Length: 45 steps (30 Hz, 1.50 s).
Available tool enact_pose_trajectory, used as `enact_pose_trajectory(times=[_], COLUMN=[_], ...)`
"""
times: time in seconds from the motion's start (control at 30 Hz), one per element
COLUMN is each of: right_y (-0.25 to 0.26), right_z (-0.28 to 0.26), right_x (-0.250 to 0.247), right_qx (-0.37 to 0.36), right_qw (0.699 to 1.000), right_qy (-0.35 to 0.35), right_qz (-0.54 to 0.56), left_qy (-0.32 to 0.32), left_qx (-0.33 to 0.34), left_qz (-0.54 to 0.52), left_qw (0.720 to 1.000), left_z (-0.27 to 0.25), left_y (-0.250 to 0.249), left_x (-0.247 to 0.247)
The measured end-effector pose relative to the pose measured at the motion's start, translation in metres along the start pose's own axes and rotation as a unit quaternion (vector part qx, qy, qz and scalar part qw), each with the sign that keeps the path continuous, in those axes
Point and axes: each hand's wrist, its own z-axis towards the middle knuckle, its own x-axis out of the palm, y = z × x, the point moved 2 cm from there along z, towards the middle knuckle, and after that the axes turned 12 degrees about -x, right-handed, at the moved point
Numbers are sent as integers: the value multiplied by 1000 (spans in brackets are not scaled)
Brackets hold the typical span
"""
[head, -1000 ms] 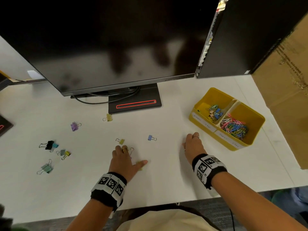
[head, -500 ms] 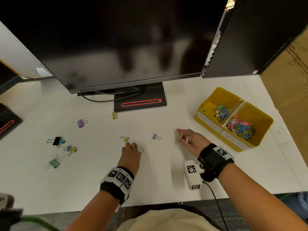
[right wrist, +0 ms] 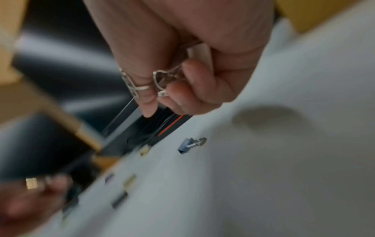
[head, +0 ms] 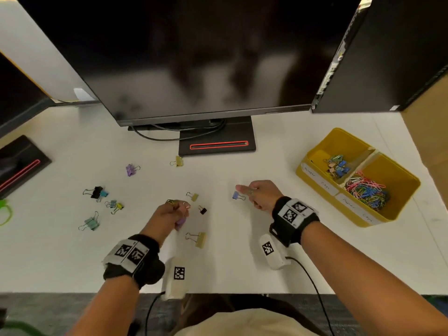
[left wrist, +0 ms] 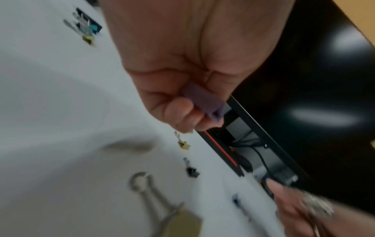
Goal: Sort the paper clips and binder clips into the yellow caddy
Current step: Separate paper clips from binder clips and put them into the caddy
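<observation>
Clips, handling: small, light, stiff w/ springy wire loops; prob. easiest pinched by the coloured body or hooked by a loop. Judging by looks, several fit in one fist, but loose ones could slip out.
Left hand point(head: 171, 213): fingers curled round a purple binder clip point(left wrist: 205, 102), body poking out past the fingers; hand is raised just over the desk point(head: 242, 251), knuckles up, wrist bent slightly inward.
Right hand point(head: 260, 194): fist curled on a pale binder clip point(right wrist: 199, 53), wire loops sticking out between fingers; one finger points fwd. Hand is close to the blue clip point(head: 236, 195) on the desk; contact can't be told.
Yellow caddy point(head: 315, 177): right side of desk, well apart from both hands; two compartments. Nearer-the-monitor one has binder clips point(head: 337, 164), other has paper clips point(head: 366, 190).
Still loose: tan clip point(head: 197, 238) near left wrist, small black clip point(head: 202, 210) and small yellow clip point(head: 193, 196) just beside left hand, a cluster point(head: 106, 202) further left, purple clip point(head: 131, 169) and one more yellow clip point(head: 178, 161) near the monitor stand point(head: 217, 146).
Progress: partly done, prob. gathering a handful before a trip to the caddy.
</observation>
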Motion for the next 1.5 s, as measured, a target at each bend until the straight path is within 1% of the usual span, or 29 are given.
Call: enact_pose_trajectory(times=[0.03, 0.07, 0.1, 0.13, 0.17, 0.2, 0.23, 0.27, 0.3, 0.43, 0.47, 0.53, 0.6, 0.63, 0.67, 0.73, 0.83, 0.9, 0.93, 0.97, 1.03, 1.1, 1.17, 1.2, 1.27, 1.33, 1.37, 1.43, 1.5], right_y=[5, 8, 11, 11, 11, 9, 8, 7, 5, 2, 1, 2, 4, 4, 6, 7, 4, -1, 1, 4, 9, 8, 10, 12, 16, 26, 33, 41, 39], right_z=[0, -1, 0, 2, 5, 8, 10, 12, 12, 5, 2, -4, -15, -22, -28, -43, -55, -55, -56, -55, -54, -54, -51, -50, -46, -43, -43, -39, -28], right_x=[4, 9, 14, 18, 23, 27, 31, 34, 36, 29, 24, 8, -14, -27, -43, -78, -133, -161, -170, -175, -178, -177, -171, -166, -156, -136, -119, -73, -20], right_qx=[-46, -80, -100, -107, -101, -87, -77, -72, -74, -76, -69, -50, -19, -1, 14, 23, 8, -8, -22, -39, -54, -45, -54, -57, -69, -125, -163, -213, -227], right_qw=[993, 975, 956, 940, 927, 918, 912, 908, 904, 909, 916, 941, 984, 997, 1000, 991, 963, 940, 930, 926, 921, 919, 932, 943, 965, 959, 955, 958, 952], right_qy=[6, 11, 18, 29, 48, 67, 84, 93, 97, 102, 105, 95, 66, 46, 22, -35, -153, -237, -258, -257, -217, -197, -194, -195, -226, -250, -237, -149, -28], right_qz=[-112, -206, -274, -323, -359, -381, -394, -403, -409, -397, -381, -322, -165, -66, 16, 128, 222, 246, 261, 275, 318, 339, 302, 262, 112, -38, -74, -122, -201], left_qy=[-14, -35, -56, -68, -74, -75, -73, -68, -66, -32, -15, 24, 66, 84, 99, 129, 178, 176, 168, 170, 224, 286, 298, 276, 205, 128, 90, 14, -76], left_qx=[-4, 2, 11, 17, 15, 12, 14, 20, 22, 17, 17, 17, 34, 47, 61, 96, 144, 157, 151, 136, 100, 60, 62, 92, 171, 227, 232, 215, 185], left_qz=[9, 39, 99, 196, 316, 423, 495, 527, 538, 529, 517, 446, 347, 307, 272, 236, 219, 215, 218, 232, 267, 238, 210, 216, 253, 264, 253, 226, 243], left_qw=[1000, 999, 993, 978, 946, 903, 866, 847, 840, 848, 856, 895, 935, 947, 955, 958, 948, 948, 949, 948, 932, 926, 929, 932, 930, 929, 935, 950, 949], left_z=[-6, -10, -16, -21, -25, -28, -30, -31, -30, -15, -11, -5, -2, -2, -2, -3, -1, -2, 0, 0, -3, -4, -7, -8, -9, -5, -2, 2, 9], left_y=[5, 11, 14, 18, 22, 24, 26, 25, 24, 20, 16, 1, -24, -40, -59, -100, -151, -177, -186, -192, -196, -195, -196, -197, -196, -186, -176, -149, -114], left_x=[0, 1, 4, 8, 13, 19, 25, 30, 34, 36, 38, 47, 66, 80, 97, 137, 203, 239, 253, 262, 273, 274, 264, 256, 234, 200, 178, 127, 72])
